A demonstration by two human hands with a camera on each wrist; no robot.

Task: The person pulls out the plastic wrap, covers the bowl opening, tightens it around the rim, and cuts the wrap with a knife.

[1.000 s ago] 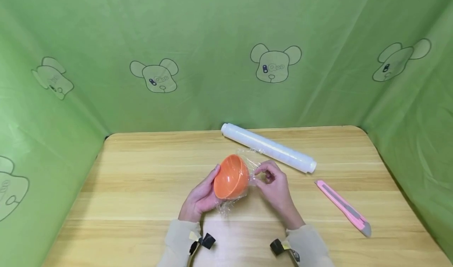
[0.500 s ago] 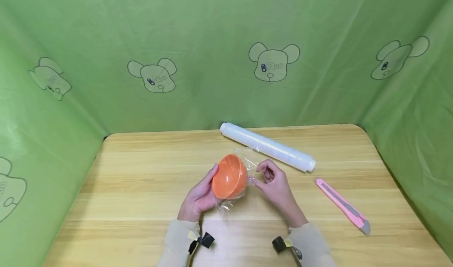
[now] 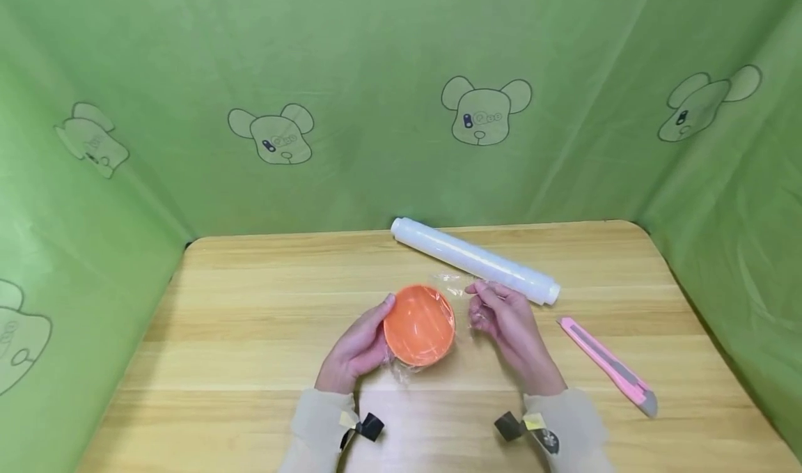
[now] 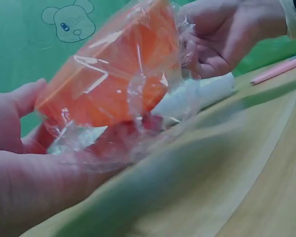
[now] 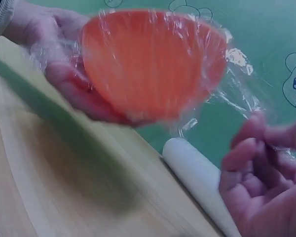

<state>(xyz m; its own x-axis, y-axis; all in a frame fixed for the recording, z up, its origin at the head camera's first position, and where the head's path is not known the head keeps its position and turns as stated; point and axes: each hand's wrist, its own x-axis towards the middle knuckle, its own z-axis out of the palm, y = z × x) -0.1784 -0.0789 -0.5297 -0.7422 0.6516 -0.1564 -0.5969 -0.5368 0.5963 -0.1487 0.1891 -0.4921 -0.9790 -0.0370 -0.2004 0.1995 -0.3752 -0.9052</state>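
An orange bowl [image 3: 418, 327] is held up over the table in my left hand [image 3: 356, 353], thumb at its rim and fingers beneath it. Clear cling film [image 5: 239, 91] covers the bowl's mouth and hangs loose and crumpled around its sides. To the right of the bowl, my right hand [image 3: 510, 330] pinches a pulled-out edge of the film between thumb and forefinger, its other fingers curled. In the left wrist view, wrinkled film [image 4: 138, 96] bunches below the bowl near the left palm.
A white roll of cling film [image 3: 473, 258] lies slanted behind the hands. On the right rests a pink utility knife [image 3: 608, 367] with a grey grip. Green cloth walls [image 3: 376, 180] printed with bear faces border the wooden table [image 3: 250, 306].
The bowl has turned from leaning leftward to facing up at the head camera, shifting slightly right. My right hand has rotated and drawn to the right with the film edge.
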